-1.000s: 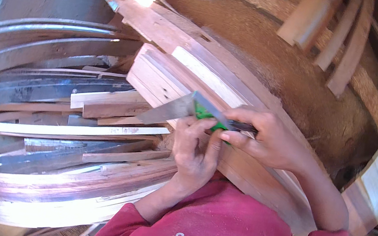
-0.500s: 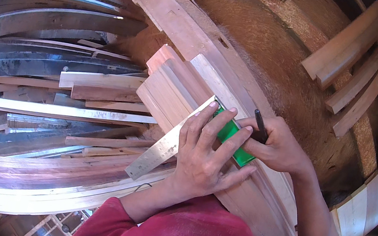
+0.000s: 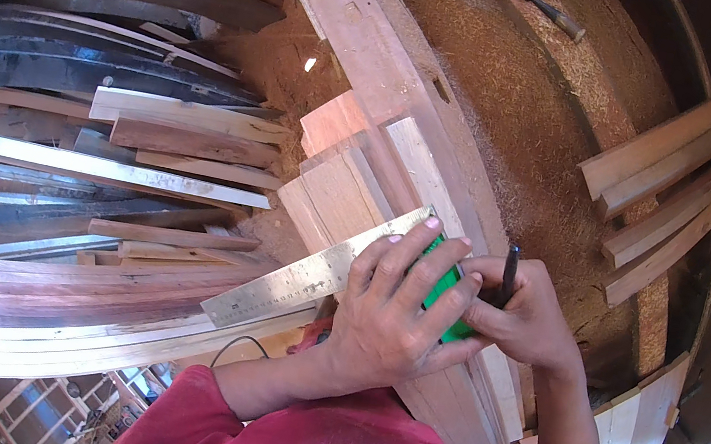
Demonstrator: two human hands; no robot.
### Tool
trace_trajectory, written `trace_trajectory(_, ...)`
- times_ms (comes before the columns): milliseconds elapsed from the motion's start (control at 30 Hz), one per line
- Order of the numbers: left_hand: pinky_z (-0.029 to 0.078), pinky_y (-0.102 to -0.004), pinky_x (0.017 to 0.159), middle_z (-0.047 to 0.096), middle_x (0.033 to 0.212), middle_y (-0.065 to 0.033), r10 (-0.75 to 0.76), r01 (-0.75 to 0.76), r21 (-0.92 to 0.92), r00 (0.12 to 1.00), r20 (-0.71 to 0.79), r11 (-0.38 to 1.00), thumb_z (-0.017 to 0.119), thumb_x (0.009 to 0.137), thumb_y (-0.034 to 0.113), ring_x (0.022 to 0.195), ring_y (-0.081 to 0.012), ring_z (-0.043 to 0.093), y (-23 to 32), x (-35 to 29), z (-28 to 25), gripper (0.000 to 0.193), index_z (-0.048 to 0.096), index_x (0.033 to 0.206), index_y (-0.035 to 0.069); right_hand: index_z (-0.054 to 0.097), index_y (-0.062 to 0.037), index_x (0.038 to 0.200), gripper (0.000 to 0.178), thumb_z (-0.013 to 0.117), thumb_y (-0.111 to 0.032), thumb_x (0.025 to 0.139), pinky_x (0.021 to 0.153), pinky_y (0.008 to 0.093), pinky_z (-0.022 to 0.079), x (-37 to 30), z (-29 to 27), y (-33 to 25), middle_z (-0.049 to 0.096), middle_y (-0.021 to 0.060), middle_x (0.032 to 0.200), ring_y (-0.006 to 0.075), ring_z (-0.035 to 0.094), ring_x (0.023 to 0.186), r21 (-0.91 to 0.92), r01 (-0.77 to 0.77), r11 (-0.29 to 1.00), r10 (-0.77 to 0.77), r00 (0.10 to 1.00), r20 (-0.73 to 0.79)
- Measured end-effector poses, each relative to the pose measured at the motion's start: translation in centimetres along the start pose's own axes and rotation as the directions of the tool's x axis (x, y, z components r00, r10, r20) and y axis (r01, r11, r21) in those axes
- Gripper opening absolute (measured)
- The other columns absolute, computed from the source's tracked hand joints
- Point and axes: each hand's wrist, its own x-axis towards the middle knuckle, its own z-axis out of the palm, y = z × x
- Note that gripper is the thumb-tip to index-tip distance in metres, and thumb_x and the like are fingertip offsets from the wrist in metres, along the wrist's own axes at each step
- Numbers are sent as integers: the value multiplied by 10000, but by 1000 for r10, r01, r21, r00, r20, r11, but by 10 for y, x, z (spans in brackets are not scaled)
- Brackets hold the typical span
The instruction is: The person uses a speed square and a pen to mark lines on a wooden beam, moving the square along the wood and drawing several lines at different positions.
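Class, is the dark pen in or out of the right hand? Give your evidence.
In: the right hand is closed around the dark pen, whose shaft pokes out of the grip.

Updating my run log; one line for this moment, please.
left hand: on try square | right hand: holding black pen | beneath: wooden boards
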Motion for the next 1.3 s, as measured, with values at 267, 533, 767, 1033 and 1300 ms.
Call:
trace_trajectory(267,366,-499,1050,610,1329,-56,-42,42,-10,999,6,999,842,666,491,1320,-327,505,2,0,1,548,709,1084,164,698,6,1060,171,721,-82,915,667,276,465,-1,0,5,628,11,807,62,537,767,-20,47,999,-48,998,-43)
trace_trajectory(533,358,-490,1072,618,1329,-41,-48,48,-17,999,17,999,825,688,514,1329,-301,505,1,0,0,530,716,1079,173,696,-2,1056,146,716,-88,940,593,247,414,-2,0,5,566,-20,766,40,488,711,-31,18,999,-19,999,-30)
trace_trajectory(767,348,-490,1083,617,1334,-43,-41,41,-10,999,21,999,808,713,534,1341,-303,495,0,-1,1,523,721,1080,172,704,3,1106,190,719,-87,939,598,242,425,-3,2,8,595,-9,777,34,493,716,-24,30,999,-31,998,-58)
trace_trajectory(1033,355,-500,1078,609,1346,-52,-44,45,-20,999,25,999,803,714,547,1341,-308,495,0,-1,1,536,720,1085,169,707,10,1107,210,737,-97,929,606,249,451,-3,2,4,607,4,767,43,518,715,-66,24,998,-28,997,-66)
trace_trajectory(1300,350,-492,1072,612,1334,-44,-46,46,-4,999,25,999,807,714,555,1327,-298,509,0,-1,0,538,719,1090,181,700,14,1130,258,747,-63,889,603,253,457,-4,-3,1,637,11,806,61,551,725,-144,32,989,-39,998,-49)
